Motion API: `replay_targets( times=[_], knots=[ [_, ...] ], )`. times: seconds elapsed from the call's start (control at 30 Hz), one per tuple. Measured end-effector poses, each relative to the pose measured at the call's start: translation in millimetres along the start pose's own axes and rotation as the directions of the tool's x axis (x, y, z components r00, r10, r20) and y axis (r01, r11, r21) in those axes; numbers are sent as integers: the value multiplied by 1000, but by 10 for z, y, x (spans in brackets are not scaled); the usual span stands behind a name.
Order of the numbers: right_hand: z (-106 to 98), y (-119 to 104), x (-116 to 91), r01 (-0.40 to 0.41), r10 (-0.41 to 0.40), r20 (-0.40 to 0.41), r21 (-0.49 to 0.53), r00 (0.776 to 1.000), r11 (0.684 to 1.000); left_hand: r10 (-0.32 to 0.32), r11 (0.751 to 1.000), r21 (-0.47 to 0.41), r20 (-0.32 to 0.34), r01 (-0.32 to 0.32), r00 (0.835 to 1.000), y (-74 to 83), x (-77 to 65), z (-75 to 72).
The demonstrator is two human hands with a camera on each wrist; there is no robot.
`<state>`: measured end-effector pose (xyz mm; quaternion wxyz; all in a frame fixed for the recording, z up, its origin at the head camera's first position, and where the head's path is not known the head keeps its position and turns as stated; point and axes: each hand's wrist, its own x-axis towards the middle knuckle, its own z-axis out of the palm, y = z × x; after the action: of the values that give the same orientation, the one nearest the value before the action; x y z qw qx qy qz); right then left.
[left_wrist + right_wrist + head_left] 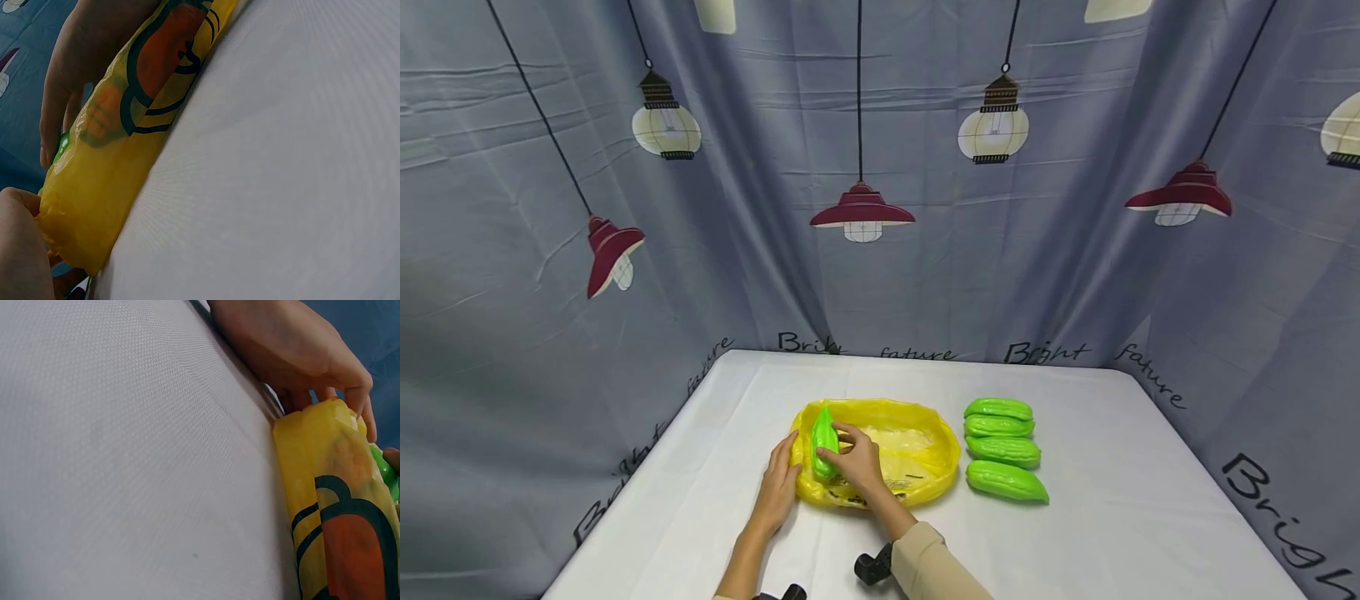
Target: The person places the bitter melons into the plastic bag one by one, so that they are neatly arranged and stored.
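A yellow plastic bag (936,417) stands spread wide on the white table, its rim forming an oval like a lined basket. My right hand (859,460) reaches over the near rim and grips a green bitter melon (823,446) between thumb and fingers. That melon stands lengthwise at the left end inside the bag. At the bag's left end, my left hand (777,483) holds the rim with fingers bent over it. In the right wrist view, those left fingers (356,394) curl over the bag's top edge. Only a sliver of the melon (384,467) shows there.
Several more bitter melons (1000,450) lie stacked in a column on the table, right of the bag. A grey curtain (925,283) with printed lamps hangs behind the table's far edge. Orange and dark green print (165,56) covers the bag's near side.
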<state>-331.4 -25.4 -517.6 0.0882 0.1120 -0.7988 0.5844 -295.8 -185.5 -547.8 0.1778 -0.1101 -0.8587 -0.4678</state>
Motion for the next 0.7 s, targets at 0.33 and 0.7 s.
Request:
replay_targets(
  times=[0.33, 0.7],
  knots=[
    [69, 19, -14, -21, 20, 71, 16, 997, 1000, -17, 1000, 7, -4, 17, 1000, 6, -1, 3],
    [146, 14, -13, -29, 30, 92, -6, 995, 1000, -40, 999, 13, 25, 39, 999, 21, -3, -12]
  ],
)
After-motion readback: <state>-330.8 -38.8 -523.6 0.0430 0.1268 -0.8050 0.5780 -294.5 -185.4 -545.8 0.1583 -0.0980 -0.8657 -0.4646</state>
